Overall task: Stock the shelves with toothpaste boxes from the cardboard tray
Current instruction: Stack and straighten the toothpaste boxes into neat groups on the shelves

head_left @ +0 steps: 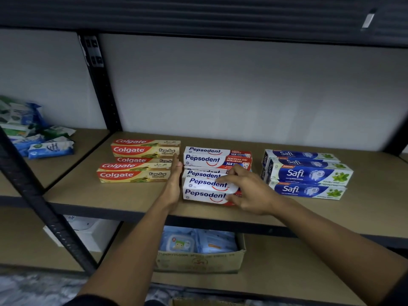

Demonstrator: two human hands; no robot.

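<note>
Head view, nearest first: on the lower board an open corrugated carton (198, 261), brown and printed, holds soft blue packs (212, 241). Above it, the shelf (110, 195) is a matt tan board in a dark metal frame.

Right hand (249, 193): fingers curled over the top of the front Pepsodent box (205, 195), thumb on its front face, gripping it at the shelf's front middle. The box is glossy white card, long and rectangular.

Left hand (174, 184): flat, fingers straight and together, set edge-on against that box's left end.

Further Pepsodent boxes (212, 160) lie directly behind. Colgate boxes (132, 173), red and beige, are stacked just left of the left hand. Safi boxes (309, 175), blue and white, are stacked to the right, apart from the Pepsodent row.

Crinkled soft packs (50, 147) lie in the left bay. Back panel (242, 89): plain, pale grey.
</note>
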